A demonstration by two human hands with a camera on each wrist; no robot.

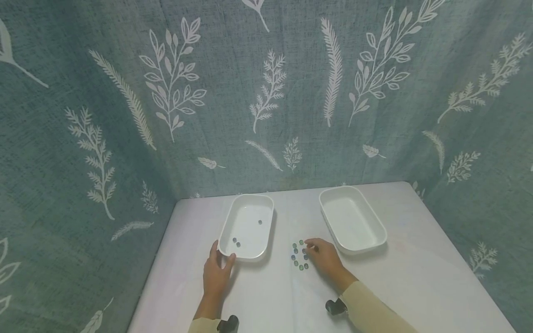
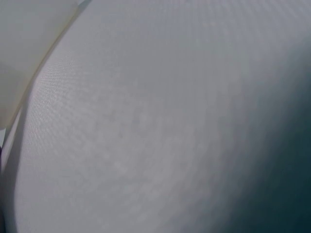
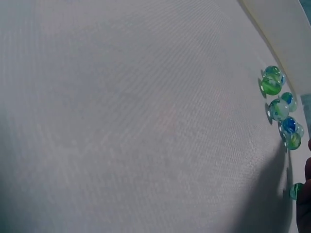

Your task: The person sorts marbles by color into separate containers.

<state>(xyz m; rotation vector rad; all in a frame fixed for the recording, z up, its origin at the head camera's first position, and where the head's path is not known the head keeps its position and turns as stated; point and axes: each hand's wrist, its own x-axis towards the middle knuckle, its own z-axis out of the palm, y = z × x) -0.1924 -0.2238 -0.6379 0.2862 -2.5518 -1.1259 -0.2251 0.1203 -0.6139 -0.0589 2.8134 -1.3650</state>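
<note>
My left hand (image 1: 216, 275) holds the near left corner of a white tray (image 1: 266, 240), thumb at its near side and fingers at its left side. Three small marbles (image 1: 238, 244) lie inside that tray. My right hand (image 1: 326, 261) is at the right side of a ring of green and blue marbles (image 1: 296, 263) on the table. In the right wrist view, its fingertips (image 3: 305, 194) pinch a green marble (image 3: 295, 191) close to the cloth. Other glass marbles (image 3: 279, 109) stand beyond it. The left wrist view shows mainly cloth and part of the tray (image 2: 29, 43).
A second white tray (image 1: 354, 222) stands at the back right, just beyond my right hand. White cloth covers the table (image 1: 266, 296). A green curtain (image 1: 233, 92) with white leaf prints hangs behind and at both sides.
</note>
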